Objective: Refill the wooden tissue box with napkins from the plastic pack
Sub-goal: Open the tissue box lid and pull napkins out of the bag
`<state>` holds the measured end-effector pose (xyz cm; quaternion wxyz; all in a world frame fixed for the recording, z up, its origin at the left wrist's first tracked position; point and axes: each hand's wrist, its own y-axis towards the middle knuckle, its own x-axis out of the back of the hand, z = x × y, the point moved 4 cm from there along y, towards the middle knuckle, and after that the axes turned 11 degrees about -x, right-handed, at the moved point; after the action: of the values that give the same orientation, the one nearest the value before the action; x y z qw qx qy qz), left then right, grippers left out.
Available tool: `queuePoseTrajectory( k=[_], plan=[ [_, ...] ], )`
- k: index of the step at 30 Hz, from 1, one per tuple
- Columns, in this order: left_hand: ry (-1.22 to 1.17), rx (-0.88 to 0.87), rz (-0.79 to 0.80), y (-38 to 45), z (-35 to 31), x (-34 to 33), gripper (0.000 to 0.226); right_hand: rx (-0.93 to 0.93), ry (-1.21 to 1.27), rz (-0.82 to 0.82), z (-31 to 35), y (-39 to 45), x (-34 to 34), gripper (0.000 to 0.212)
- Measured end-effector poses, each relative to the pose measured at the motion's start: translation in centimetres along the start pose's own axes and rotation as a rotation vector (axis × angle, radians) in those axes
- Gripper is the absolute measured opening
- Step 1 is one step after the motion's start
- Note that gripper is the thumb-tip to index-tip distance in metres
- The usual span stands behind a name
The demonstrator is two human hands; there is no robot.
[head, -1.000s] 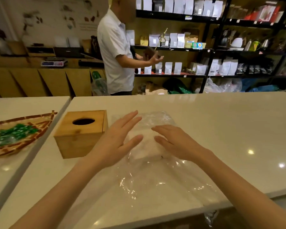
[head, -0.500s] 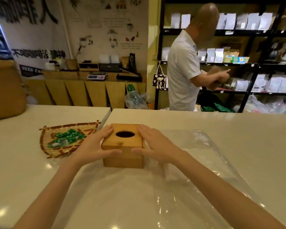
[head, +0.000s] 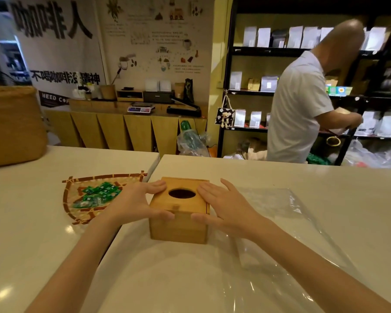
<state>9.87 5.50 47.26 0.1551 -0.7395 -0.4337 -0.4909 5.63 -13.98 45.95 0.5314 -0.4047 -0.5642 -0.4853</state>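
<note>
The wooden tissue box [head: 178, 224] stands on the white counter, its lid showing a dark oval hole. My left hand [head: 134, 203] grips the box's left side, fingers on the lid and thumb on the front edge. My right hand [head: 224, 205] holds the right side the same way. The clear plastic pack [head: 287, 222] lies flat on the counter to the right of the box and spreads toward me under my right forearm. No napkins show inside the pack.
A woven tray [head: 77, 199] with green wrapped sweets sits just left of the box, across a seam between two counters. A large woven basket [head: 14, 125] stands far left. A person in a white shirt [head: 300, 114] works at shelves behind the counter.
One second ago both hands lay on the plastic pack to the right of the box. They moved left onto the box and now grip its two sides; the view turned left.
</note>
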Motion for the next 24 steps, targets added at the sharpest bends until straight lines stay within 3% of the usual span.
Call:
queuePoseTrajectory(
  k=[6,15,19,22,24],
  plan=[
    [0.001,-0.014,0.029,0.3,0.2,0.0,0.12,-0.001,-0.004,-0.008,-0.1,-0.1,-0.2,0.095],
    [-0.021,-0.049,-0.095,-0.1,1.0,-0.7,0.111,0.005,-0.003,-0.042,-0.2,0.1,-0.2,0.098],
    [0.001,-0.03,-0.181,0.2,0.8,-0.8,0.088,-0.015,0.179,-0.101,-0.3,0.3,0.6,0.101],
    [-0.082,-0.008,-0.293,0.8,0.4,-0.2,0.086,-0.068,0.394,-0.142,-0.4,1.3,1.5,0.077],
    [-0.155,0.01,-0.395,1.5,-0.3,0.3,0.063,-0.087,0.508,-0.206,-0.5,2.2,2.2,0.075]
  ],
)
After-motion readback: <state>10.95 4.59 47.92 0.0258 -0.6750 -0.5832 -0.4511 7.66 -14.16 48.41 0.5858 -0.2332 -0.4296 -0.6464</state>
